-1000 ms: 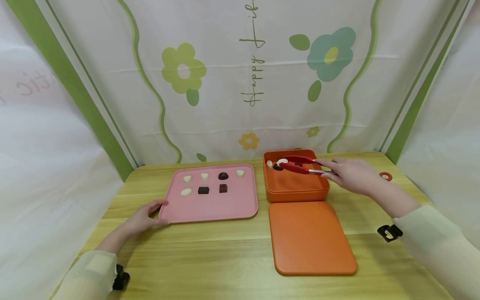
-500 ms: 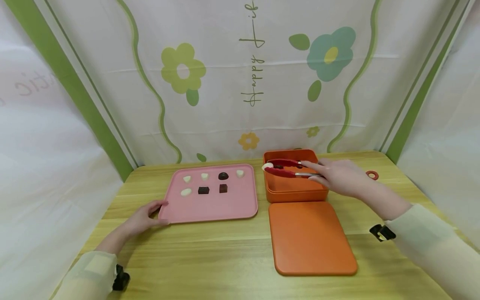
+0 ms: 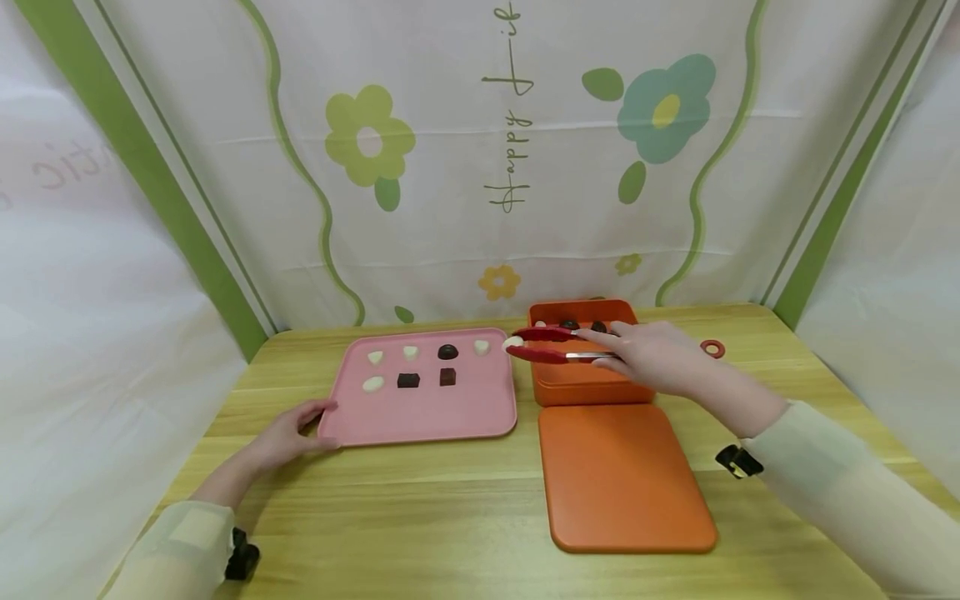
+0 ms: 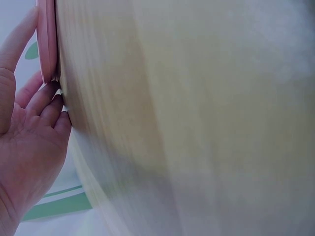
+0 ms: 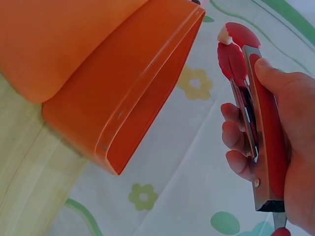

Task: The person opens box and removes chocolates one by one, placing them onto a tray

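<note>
My right hand (image 3: 656, 357) grips red-tipped metal tongs (image 3: 551, 356), which pinch a white chocolate piece (image 3: 513, 342) in their tips. The piece hangs above the gap between the pink tray (image 3: 450, 417) and the orange box (image 3: 592, 392). In the right wrist view, fingers and thumb wrap the tongs' red and metal handles (image 5: 269, 132). My left hand (image 3: 285, 437) holds the tray's near left corner, thumb and fingers on different edges. Several white and dark chocolates sit in two rows on the tray, among them a dark dome (image 3: 447, 352) and a dark square (image 3: 447, 377).
In the box lie more pieces, including a dark one (image 3: 570, 325); the hand and tongs partly cover its inside. Its flat orange lid (image 3: 626, 479) rests on the wooden table (image 3: 420, 517) in front. A printed curtain (image 3: 450, 233) hangs behind the table.
My right hand has carried the tongs and white chocolate left, out of the box and past its left wall toward the tray. My left hand and the tray stay put.
</note>
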A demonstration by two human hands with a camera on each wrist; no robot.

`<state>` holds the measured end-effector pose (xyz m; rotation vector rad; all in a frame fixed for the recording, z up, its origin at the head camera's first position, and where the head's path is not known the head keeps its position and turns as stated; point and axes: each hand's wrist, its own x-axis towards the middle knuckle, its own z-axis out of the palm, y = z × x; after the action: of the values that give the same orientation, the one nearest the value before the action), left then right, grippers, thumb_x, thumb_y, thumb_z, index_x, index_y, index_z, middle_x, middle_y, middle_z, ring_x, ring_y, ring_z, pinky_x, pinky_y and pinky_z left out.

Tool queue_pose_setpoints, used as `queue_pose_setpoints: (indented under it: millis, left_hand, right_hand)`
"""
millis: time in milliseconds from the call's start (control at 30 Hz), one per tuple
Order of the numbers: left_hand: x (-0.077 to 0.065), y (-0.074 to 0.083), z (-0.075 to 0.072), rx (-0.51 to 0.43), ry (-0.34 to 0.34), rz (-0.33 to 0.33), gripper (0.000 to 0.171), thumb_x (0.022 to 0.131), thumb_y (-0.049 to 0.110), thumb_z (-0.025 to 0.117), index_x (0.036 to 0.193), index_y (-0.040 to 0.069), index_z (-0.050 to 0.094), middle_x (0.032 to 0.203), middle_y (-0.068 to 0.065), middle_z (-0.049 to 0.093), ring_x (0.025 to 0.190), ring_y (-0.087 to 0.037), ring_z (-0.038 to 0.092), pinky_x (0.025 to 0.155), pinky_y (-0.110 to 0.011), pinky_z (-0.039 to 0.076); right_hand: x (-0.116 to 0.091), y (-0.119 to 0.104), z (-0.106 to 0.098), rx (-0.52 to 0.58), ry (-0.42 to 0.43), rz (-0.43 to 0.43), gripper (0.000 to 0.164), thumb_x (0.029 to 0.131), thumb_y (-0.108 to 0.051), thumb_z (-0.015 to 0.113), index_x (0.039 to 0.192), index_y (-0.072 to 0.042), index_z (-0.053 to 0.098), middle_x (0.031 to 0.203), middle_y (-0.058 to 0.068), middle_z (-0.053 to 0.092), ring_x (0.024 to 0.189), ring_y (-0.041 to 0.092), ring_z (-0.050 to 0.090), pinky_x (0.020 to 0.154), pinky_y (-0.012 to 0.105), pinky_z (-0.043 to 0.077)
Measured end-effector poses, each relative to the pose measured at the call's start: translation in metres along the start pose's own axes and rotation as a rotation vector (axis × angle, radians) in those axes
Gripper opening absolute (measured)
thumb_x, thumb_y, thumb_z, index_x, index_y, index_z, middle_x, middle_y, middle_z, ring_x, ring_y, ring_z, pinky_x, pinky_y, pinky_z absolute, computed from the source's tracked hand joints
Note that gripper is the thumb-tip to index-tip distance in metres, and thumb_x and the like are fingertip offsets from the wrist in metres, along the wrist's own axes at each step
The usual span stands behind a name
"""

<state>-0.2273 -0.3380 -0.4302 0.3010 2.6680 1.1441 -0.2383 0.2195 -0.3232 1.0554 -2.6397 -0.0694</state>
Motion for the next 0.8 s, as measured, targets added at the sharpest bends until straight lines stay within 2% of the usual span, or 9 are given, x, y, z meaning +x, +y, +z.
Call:
queue_pose_setpoints:
  millis: [100, 300, 533, 700, 800]
  left_hand:
    - [0.000, 0.000, 0.000, -0.003, -0.002, 0.001, 0.076, 0.083, 0.031, 0.079, 0.140, -0.006, 0.044, 0.147, -0.028, 0.037, 0.138, -0.044, 0.027, 0.109, -0.055, 0.024]
    - [0.001, 0.000, 0.000, 0.017, -0.002, 0.011, 0.075, 0.083, 0.031, 0.079, 0.139, -0.006, 0.045, 0.146, -0.029, 0.038, 0.138, -0.044, 0.028, 0.108, -0.055, 0.025]
    - [-0.001, 0.005, 0.001, 0.000, -0.003, 0.023, 0.073, 0.083, 0.026, 0.079, 0.138, -0.008, 0.044, 0.145, -0.030, 0.039, 0.136, -0.045, 0.030, 0.107, -0.056, 0.027]
    - [-0.001, 0.006, 0.001, -0.014, -0.008, 0.025, 0.074, 0.083, 0.024, 0.079, 0.138, -0.009, 0.044, 0.145, -0.031, 0.038, 0.136, -0.046, 0.029, 0.107, -0.056, 0.027]
    - [0.000, 0.004, 0.001, -0.010, -0.004, 0.019, 0.075, 0.083, 0.026, 0.079, 0.139, -0.008, 0.044, 0.145, -0.030, 0.038, 0.137, -0.045, 0.029, 0.108, -0.055, 0.027]
  right_hand:
    - [0.005, -0.003, 0.003, -0.012, 0.014, -0.020, 0.046, 0.090, -0.030, 0.070, 0.133, -0.016, 0.061, 0.085, 0.008, 0.057, 0.047, 0.013, 0.039, 0.042, 0.026, 0.032]
    - [0.016, -0.006, 0.012, -0.037, 0.069, -0.085, 0.044, 0.090, -0.032, 0.070, 0.131, -0.016, 0.063, 0.071, 0.000, 0.044, 0.047, 0.013, 0.030, 0.041, 0.026, 0.029]
    - [0.032, -0.011, 0.022, -0.039, 0.035, -0.096, 0.051, 0.091, -0.035, 0.069, 0.138, -0.019, 0.057, 0.071, 0.001, 0.052, 0.051, 0.015, 0.040, 0.043, 0.027, 0.033]
    - [0.042, -0.015, 0.027, -0.069, -0.015, -0.084, 0.055, 0.092, -0.039, 0.067, 0.142, -0.021, 0.053, 0.066, -0.001, 0.056, 0.044, 0.014, 0.035, 0.040, 0.027, 0.030]
    - [0.048, -0.017, 0.030, -0.069, -0.059, -0.077, 0.052, 0.093, -0.042, 0.064, 0.140, -0.021, 0.055, 0.075, 0.001, 0.063, 0.045, 0.015, 0.038, 0.039, 0.027, 0.032]
